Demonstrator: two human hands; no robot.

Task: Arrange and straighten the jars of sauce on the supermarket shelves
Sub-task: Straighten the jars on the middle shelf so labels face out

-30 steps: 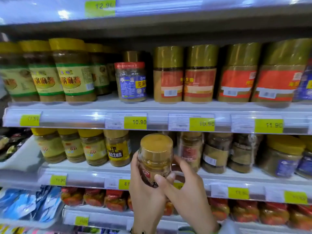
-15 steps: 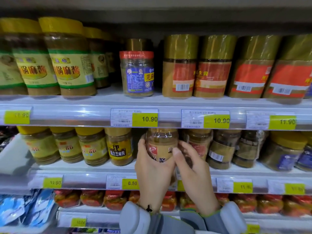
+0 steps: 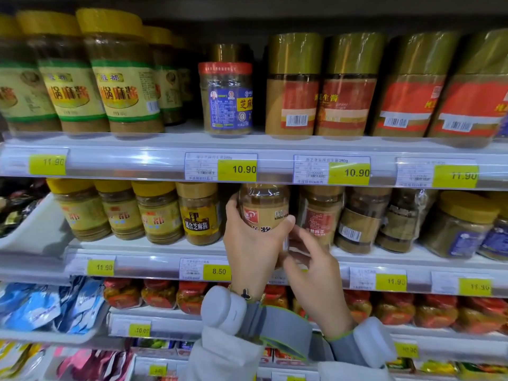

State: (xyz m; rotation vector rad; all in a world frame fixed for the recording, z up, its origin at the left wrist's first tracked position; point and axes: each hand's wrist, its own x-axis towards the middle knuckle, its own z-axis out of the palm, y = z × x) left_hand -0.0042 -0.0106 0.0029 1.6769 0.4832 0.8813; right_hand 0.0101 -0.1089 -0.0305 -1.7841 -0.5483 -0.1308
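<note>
The left hand (image 3: 251, 243) wraps its fingers round a clear tan-sauce jar with a red label (image 3: 264, 213), seating it in the middle shelf's (image 3: 154, 250) gap. The right hand (image 3: 316, 273), fingers loosely spread, touches its base, probably to turn the label forward.

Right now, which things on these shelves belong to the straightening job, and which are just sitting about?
In the job:
- held jar, gripped by left hand
- right hand at its base
- neighbouring jars on the middle shelf

Just about:
- blue packets
- price tags
</note>
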